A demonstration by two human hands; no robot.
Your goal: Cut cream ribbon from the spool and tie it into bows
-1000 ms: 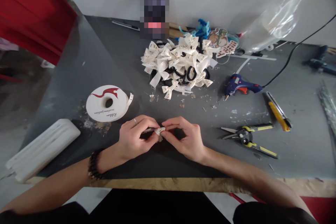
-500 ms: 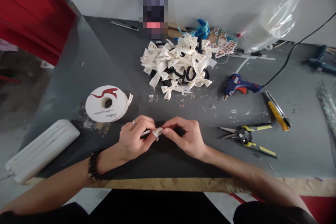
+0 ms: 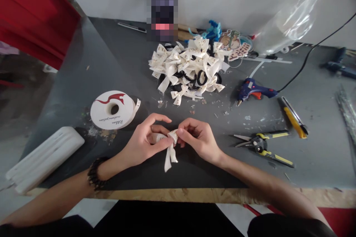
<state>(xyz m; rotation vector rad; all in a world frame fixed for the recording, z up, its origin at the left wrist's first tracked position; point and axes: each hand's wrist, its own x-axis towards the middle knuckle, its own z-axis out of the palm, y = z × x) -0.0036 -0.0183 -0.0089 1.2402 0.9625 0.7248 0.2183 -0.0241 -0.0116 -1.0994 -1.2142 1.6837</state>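
While your left hand (image 3: 144, 141) and right hand (image 3: 198, 139) meet over the near edge of the table (image 3: 91, 70), both pinch one short strip of ribbon (image 3: 170, 147) between thumb and fingertips (its loose tail hangs down between your wrists). The ribbon spool (image 3: 112, 109) lies just left of that strip, the pile of finished bows (image 3: 187, 67) well behind it, the glue gun (image 3: 255, 90) and pliers (image 3: 263, 146) off to its right
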